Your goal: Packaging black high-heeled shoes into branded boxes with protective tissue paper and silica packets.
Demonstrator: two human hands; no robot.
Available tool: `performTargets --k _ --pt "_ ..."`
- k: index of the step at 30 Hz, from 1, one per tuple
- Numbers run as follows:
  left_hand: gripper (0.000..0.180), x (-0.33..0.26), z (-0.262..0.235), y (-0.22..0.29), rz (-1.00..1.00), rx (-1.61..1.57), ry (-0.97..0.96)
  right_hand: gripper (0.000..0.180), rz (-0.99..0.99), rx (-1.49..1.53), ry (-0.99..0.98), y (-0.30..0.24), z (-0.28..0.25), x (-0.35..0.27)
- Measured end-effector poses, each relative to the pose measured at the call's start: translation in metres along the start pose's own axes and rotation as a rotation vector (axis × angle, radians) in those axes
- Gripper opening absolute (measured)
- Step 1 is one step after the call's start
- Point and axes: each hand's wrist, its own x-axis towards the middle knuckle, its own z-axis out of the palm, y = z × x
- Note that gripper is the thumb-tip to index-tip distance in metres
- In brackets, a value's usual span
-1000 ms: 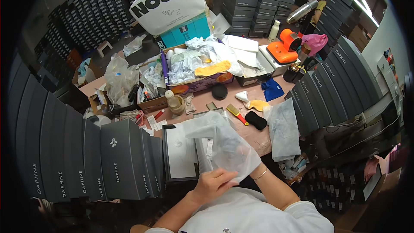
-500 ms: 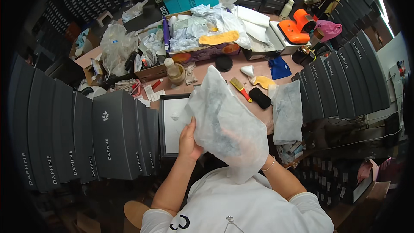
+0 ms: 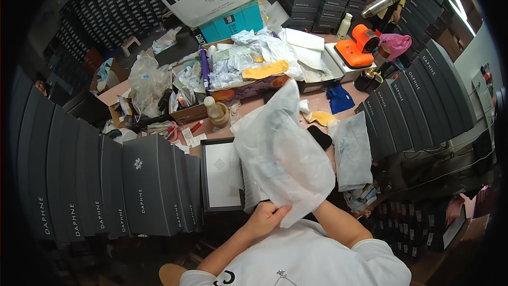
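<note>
A translucent white cloth-like bag [image 3: 286,148] is held up in front of my chest. Faint dark shapes show through it, too blurred to name. My left hand [image 3: 266,219] pinches the bag's lower edge between thumb and fingers. My right hand is behind or inside the bag, its fingers hidden; a pinkish patch shows through the fabric, and only the forearm comes out at the right. Left of the bag lies an open dark grey box [image 3: 203,180] with white paper in it. A similar white bag [image 3: 353,153] lies flat at the table's right edge.
Stacked grey shoeboxes flank me at left [image 3: 147,185] and right [image 3: 410,103]. Behind the bag stand a carton of crumpled paper [image 3: 248,92], an orange device [image 3: 360,47] and a jar with a bottle [image 3: 216,110]. A black oval pad [image 3: 320,137] and blue cloth [image 3: 339,99] lie nearby. Another person [image 3: 396,8] stands far right.
My left hand has moved from the bag's left side down to its lower edge. The bag has shifted slightly and covers the brush. A person has come into view at the far right.
</note>
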Motion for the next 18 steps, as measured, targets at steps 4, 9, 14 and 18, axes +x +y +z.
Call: performTargets --k 4,9,14,18 --pt "0.032 0.003 0.009 0.008 0.103 0.129 -0.202 0.046 0.037 0.042 -0.028 -0.003 0.006 -0.008" --pt "0.034 0.007 -0.035 0.009 0.124 0.296 -0.235 0.043 0.089 0.061 0.001 -0.002 0.009 -0.021" --pt "0.06 0.025 -0.046 -0.024 0.051 -1.012 0.416 0.04 -0.062 -0.029 -0.046 -0.023 0.026 0.029" --pt "0.05 0.014 -0.084 -0.032 0.164 -1.202 0.66 0.038 -0.083 0.04 -0.276 -0.041 0.066 0.032"
